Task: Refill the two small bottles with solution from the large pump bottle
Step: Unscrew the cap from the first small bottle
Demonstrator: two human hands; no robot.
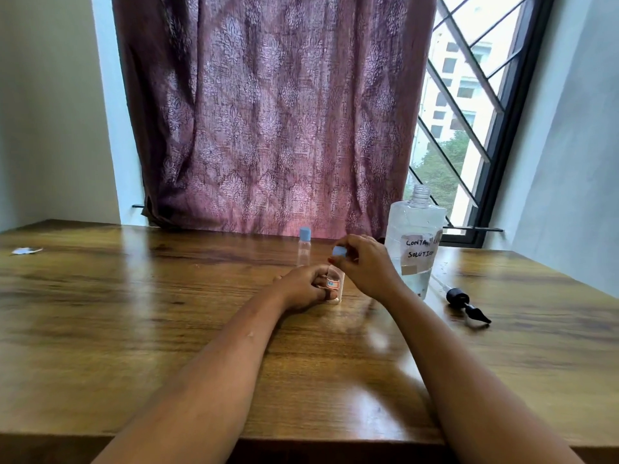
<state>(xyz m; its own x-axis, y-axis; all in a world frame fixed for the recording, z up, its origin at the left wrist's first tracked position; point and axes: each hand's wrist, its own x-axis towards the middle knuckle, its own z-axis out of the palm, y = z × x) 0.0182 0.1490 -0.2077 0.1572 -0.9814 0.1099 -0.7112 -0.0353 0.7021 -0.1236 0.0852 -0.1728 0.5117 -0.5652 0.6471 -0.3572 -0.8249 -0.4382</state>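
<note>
My left hand (pixel 306 285) grips a small clear bottle (pixel 335 283) with a red-edged label, standing upright on the wooden table (pixel 134 313). Just above that bottle's mouth, my right hand (pixel 363 264) pinches its blue cap (pixel 339 251) between the fingertips. A second small clear bottle (pixel 304 246) with its blue cap on stands behind, nearer the curtain. To the right stands the large clear bottle (pixel 413 249), its neck uncovered, partly filled with liquid and labelled "solution". Its black pump head with tube (pixel 464 303) lies on the table further right.
A maroon patterned curtain (pixel 274 112) hangs behind the table, with a barred window (pixel 469 112) at the right. A small scrap of paper (pixel 25 251) lies at the table's far left. The near table edge runs below my forearms.
</note>
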